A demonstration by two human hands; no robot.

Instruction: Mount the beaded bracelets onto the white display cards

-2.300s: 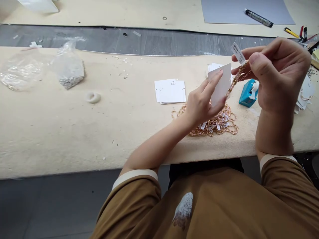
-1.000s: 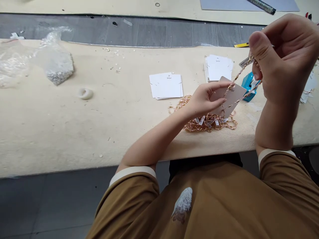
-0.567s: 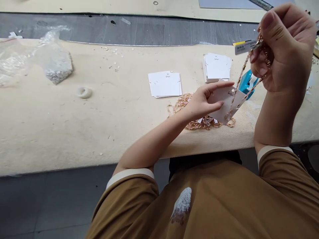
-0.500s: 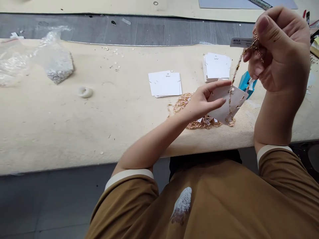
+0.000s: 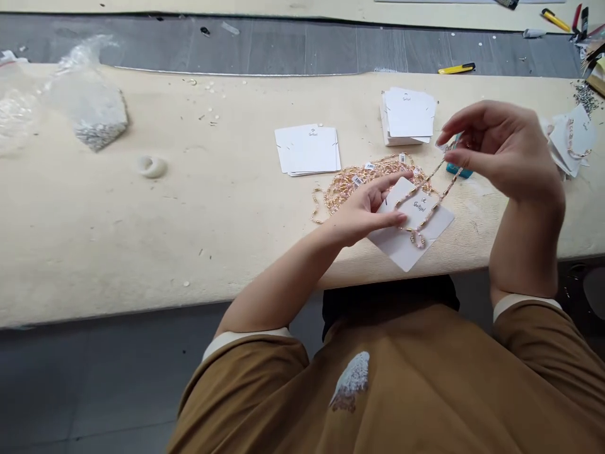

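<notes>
1. Covering the work table (image 5: 94, 246) is a cream cover, scattered with small white bits; beyond it a grey plank-patterned strip (image 5: 283, 53) is seen, with a yellow utility knife (image 5: 456, 68) lying on it.
2. A white jewellery card (image 5: 411, 243) is held flat near the table's near edge by the left hand (image 5: 363, 214), its fingers slightly apart on the card.
3. A gold-coloured chain (image 5: 428, 211) is laid across the card and led up to the right hand (image 5: 503, 151), whose fingertips are drawn close at the chain; whether it is gripped cannot be told.
4. A tagged chain heap (image 5: 363, 180) is left just behind the card. Stacked white cards (image 5: 307, 149) are set farther away, a teal tape dispenser (image 5: 459, 171) is partly hidden by the right hand, and a plastic bag of silver-coloured pieces (image 5: 89, 110) is placed far left.
</notes>
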